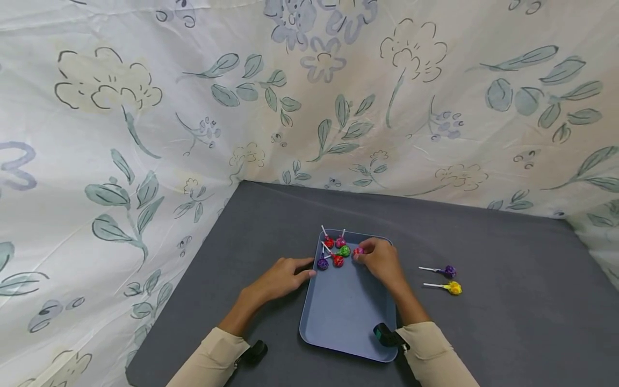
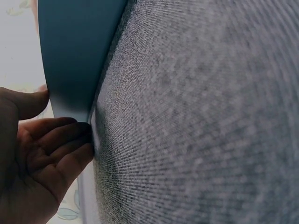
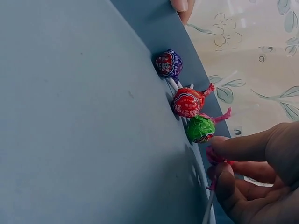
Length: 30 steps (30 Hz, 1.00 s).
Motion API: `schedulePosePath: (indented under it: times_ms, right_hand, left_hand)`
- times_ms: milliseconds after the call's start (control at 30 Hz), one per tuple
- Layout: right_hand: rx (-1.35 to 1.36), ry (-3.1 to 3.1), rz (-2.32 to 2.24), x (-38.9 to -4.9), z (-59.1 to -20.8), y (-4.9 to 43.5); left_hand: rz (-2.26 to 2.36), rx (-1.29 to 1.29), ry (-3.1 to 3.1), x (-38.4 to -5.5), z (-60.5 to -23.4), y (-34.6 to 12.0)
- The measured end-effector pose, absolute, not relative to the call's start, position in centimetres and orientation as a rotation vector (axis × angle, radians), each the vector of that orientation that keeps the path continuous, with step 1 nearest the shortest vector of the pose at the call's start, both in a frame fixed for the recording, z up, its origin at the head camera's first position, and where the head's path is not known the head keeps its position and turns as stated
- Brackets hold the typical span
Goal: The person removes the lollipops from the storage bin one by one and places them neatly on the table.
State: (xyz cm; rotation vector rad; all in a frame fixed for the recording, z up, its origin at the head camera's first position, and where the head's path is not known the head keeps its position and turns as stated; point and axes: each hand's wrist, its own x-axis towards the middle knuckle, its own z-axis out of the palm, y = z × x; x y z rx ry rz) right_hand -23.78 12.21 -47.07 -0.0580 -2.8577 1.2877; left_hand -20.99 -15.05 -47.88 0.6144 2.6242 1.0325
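In right hand (image 1: 383, 262): pink lollipop (image 3: 214, 156), pinched by its wrapped head between thumb and fingers. Located over far part of tray (image 1: 348, 317), just beside green lollipop (image 1: 344, 251). Stick angled away from green neighbour in right-wrist view. Contact between held head and tray floor: cannot tell.

At left hand (image 1: 282, 277): thumb and fingers apart, nothing gripped. In touch with outer left side of tray, fingertips low on the wall in left-wrist view, thumb near the rim.

Handling, as judged: pinch lightly, to spare the wrapper. Lower head close to tray floor before release; likely to roll if dropped. Turn stick clear of the cluster, to avoid nudging green lollipop. Brace tray with left hand against sliding.

Container: one shallow blue-grey tray, rounded corners, raised rim. Inside, gathered toward far-left corner: green lollipop, far red lollipop (image 1: 329, 242), near red lollipop (image 1: 338, 260), second pink lollipop (image 1: 340, 242), purple lollipop (image 1: 322, 264). Sticks partly crossed, a couple poking past far rim.

Outside, right of tray on dark grey table (image 1: 512, 301): second purple lollipop (image 1: 450, 271) and yellow lollipop (image 1: 454, 288), near each other, sticks toward tray. Beyond: flower-print cloth (image 1: 309, 118).
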Motion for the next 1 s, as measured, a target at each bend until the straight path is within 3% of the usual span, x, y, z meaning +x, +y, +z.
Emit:
schedulePosePath:
  times_ms: [1000]
  right_hand:
    - [-0.111, -2.611, 1.611, -22.0, -45.1, 14.4]
  left_hand:
    - [1.035, 0.609, 2.625, -21.1, -47.9, -14.9]
